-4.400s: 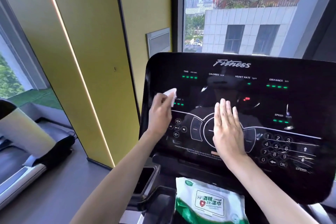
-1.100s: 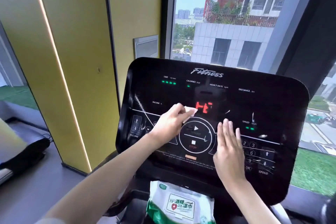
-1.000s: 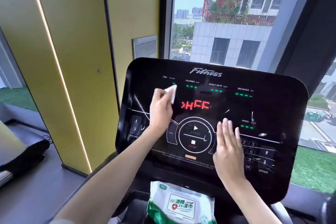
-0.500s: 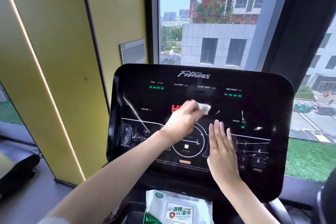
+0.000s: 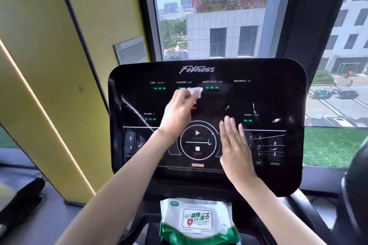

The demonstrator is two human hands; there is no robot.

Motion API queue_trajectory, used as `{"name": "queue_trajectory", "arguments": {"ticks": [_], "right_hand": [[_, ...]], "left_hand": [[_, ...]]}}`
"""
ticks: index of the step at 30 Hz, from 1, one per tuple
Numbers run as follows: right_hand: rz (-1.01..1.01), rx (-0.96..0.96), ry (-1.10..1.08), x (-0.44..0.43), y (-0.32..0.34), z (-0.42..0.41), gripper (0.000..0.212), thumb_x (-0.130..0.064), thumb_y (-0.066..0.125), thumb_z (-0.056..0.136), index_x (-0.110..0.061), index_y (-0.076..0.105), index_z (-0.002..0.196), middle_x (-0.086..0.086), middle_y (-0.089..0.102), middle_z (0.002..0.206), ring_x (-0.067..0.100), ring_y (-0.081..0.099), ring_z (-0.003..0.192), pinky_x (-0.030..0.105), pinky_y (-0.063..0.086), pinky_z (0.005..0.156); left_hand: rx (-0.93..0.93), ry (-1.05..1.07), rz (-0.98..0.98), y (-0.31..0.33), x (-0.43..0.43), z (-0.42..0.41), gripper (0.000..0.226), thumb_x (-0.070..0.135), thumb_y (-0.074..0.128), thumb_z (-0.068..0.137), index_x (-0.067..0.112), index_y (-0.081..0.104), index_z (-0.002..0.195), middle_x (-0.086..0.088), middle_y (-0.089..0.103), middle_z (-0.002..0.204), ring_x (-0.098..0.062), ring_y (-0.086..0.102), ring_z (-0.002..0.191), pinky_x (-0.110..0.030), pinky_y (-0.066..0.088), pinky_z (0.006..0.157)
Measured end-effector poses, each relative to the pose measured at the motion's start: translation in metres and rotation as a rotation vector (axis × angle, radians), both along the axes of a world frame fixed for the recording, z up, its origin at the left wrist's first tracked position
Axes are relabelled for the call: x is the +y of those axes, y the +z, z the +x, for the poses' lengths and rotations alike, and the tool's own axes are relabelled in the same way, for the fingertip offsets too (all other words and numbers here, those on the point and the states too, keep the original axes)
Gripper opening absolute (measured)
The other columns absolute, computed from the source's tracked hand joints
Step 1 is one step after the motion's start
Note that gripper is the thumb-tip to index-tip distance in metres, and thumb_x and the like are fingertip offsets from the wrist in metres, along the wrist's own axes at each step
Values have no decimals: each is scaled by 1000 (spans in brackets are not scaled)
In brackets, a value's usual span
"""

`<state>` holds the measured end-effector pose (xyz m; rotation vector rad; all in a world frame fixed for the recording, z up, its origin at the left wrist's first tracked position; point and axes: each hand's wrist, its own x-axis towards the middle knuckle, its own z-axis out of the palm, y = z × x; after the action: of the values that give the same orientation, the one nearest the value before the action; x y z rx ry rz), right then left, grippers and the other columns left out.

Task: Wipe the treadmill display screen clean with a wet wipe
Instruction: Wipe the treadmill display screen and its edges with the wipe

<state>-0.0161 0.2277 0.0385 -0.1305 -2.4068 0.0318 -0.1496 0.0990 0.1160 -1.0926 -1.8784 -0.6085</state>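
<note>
Left hand (image 5: 177,112) grip clamped on a crumpled white wet wipe (image 5: 194,92), fingers bunched around it, wipe poking out at fingertips and pressed on the treadmill display screen (image 5: 278,97) in frame centre-upper, just under the CALORIES label. Right hand (image 5: 235,148) flat, fingers together and extended, palm on the screen right of the START/STOP ring, holding nothing. Screen black, glossy, streaks at left and right. Wipes pack (image 5: 197,222), white and green, lies at bottom centre below the console; flap looks shut, contents not visible. Yellow wall (image 5: 49,45) at left.
</note>
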Motion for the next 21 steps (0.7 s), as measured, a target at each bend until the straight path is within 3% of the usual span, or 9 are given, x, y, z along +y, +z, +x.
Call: {"name": "queue_trajectory", "arguments": {"ticks": [2, 5, 7, 11, 12, 15, 17, 19, 21], "right_hand": [[10, -22, 9, 1, 1, 1, 77, 14, 59, 64, 10, 34, 137, 27, 33, 144, 38, 29, 135, 46, 13, 113], [58, -74, 12, 5, 7, 6, 78, 8, 65, 65, 8, 35, 137, 24, 33, 145, 35, 29, 137, 45, 15, 112], [66, -91, 15, 7, 11, 9, 78, 9, 65, 66, 6, 35, 138, 21, 32, 147, 31, 27, 138, 44, 14, 113], [46, -50, 28, 17, 15, 16, 76, 17, 58, 67, 2, 36, 139, 17, 35, 146, 25, 31, 137, 41, 15, 114], [33, -33, 30, 21, 15, 18, 75, 18, 57, 68, 3, 37, 139, 17, 36, 146, 25, 32, 137, 41, 17, 113], [18, -32, 12, 34, 14, 26, 74, 18, 58, 67, 4, 37, 138, 19, 35, 146, 27, 31, 137, 42, 21, 112], [31, -74, 2, 40, 9, 30, 79, 18, 60, 65, 4, 36, 138, 18, 31, 148, 27, 29, 138, 41, 19, 113], [36, -97, 1, 43, 3, 30, 82, 18, 61, 63, 3, 34, 139, 17, 28, 149, 26, 26, 139, 39, 15, 114], [2, -88, 15, 42, 0, 28, 84, 19, 60, 62, 3, 34, 140, 16, 28, 150, 26, 26, 139, 40, 16, 114]], "left_hand": [[-111, 33, 136, -5, 11, 11, 53, -19, 53, 73, 10, 54, 117, -4, 43, 95, -24, 48, 81, -34, 51, 59], [144, -144, -313, -17, 22, 29, 37, -6, 47, 83, 0, 58, 117, -9, 56, 98, -22, 44, 87, -29, 49, 71], [273, -181, -416, -9, 13, 21, 35, -3, 43, 84, -1, 60, 115, -6, 53, 99, -21, 43, 86, -28, 45, 72], [-98, -23, 94, -4, 15, 15, 31, -1, 44, 87, 2, 60, 113, -7, 45, 93, -22, 47, 80, -35, 52, 60], [-97, -34, 94, -9, 21, 22, 31, -1, 44, 86, 3, 59, 113, -7, 46, 93, -22, 47, 80, -36, 53, 60], [149, -231, -389, -23, 25, 42, 34, -3, 42, 86, 5, 58, 114, -4, 46, 101, -21, 47, 86, -34, 53, 65], [281, -268, -527, -19, 18, 32, 36, -6, 52, 83, 7, 58, 116, -3, 41, 102, -20, 45, 84, -30, 52, 66], [92, -200, -312, -14, 18, 22, 54, -13, 58, 70, 13, 55, 118, 1, 39, 99, -19, 47, 84, -32, 52, 59], [-108, -133, -75, -16, 21, 28, 54, -13, 54, 69, 15, 54, 116, 2, 39, 94, -18, 46, 82, -33, 52, 52]]}}
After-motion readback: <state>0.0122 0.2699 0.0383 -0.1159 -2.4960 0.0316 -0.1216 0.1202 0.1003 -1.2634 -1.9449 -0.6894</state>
